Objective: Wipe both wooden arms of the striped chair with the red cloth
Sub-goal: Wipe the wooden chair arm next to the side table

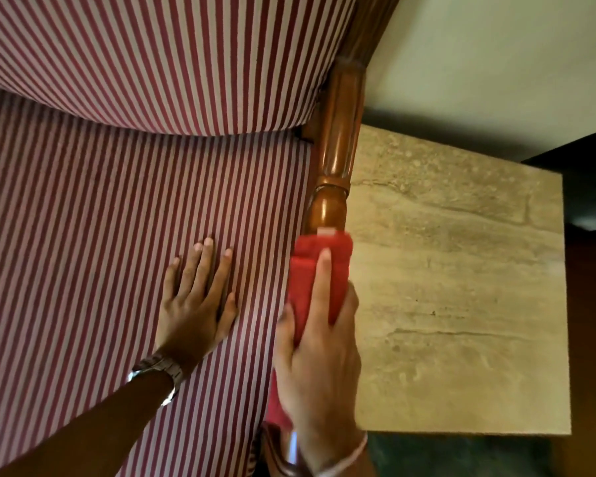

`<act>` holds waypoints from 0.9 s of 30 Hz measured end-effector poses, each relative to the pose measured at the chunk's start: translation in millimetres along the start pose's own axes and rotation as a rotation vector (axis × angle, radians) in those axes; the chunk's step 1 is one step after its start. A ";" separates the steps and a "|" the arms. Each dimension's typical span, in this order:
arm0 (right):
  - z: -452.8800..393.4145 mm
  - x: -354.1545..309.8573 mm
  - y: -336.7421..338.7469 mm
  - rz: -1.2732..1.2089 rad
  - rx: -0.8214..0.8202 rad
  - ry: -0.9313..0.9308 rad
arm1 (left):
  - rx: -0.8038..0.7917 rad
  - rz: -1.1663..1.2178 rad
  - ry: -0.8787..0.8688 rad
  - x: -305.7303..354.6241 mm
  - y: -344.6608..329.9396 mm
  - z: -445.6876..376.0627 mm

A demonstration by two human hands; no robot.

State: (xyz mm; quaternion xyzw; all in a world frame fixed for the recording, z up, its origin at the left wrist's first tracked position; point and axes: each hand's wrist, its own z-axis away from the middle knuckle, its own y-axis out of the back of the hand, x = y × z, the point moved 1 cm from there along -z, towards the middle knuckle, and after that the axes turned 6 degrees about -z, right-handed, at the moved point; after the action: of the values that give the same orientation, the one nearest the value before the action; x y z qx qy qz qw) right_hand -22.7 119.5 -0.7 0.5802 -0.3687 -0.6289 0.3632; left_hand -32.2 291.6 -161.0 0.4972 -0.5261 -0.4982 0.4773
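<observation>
head view. striped chair point(124, 187): red/white fabric on seat and backrest, fills left and centre of frame. wooden arm point(336, 142) runs along the seat's right edge, turned and glossy, reaching up toward the backrest.

red cloth point(312, 280): folded, wrapped over the near part of the wooden arm, touching it; a small pale tag shows at its far end. more cloth hangs below the hand, beside the seat's right edge.

right hand point(319, 366): clamped on the cloth and the arm under it, forefinger laid straight along the top, thumb on the seat side. thin band at the wrist.

left hand point(195, 301): flat on the seat fabric, fingers spread, holding nothing, just beside the cloth, near the seat's right edge. wristwatch point(159, 371) on that wrist.

stone-look tabletop point(461, 287) sits right of the wooden arm, pale wall point(496, 56) beyond it.
</observation>
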 end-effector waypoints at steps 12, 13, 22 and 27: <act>-3.9 1.2 2.3 -0.053 0.034 0.003 | -0.018 -0.010 -0.002 1.5 7.4 -0.8; 25.0 3.5 2.5 -0.070 0.013 -0.007 | -0.016 -0.006 0.003 1.8 6.0 0.2; -209.3 -32.7 8.4 -0.056 0.123 -0.002 | -0.012 0.032 0.005 1.1 5.6 -1.2; -61.9 -11.2 2.6 -0.062 0.102 -0.016 | -0.045 0.053 0.009 -0.3 6.1 0.0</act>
State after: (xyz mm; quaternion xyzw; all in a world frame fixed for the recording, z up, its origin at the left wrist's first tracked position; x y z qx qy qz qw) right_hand 39.8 125.5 3.4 0.6038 -0.3850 -0.6250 0.3108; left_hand -32.5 291.9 -154.9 0.4743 -0.5256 -0.4951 0.5037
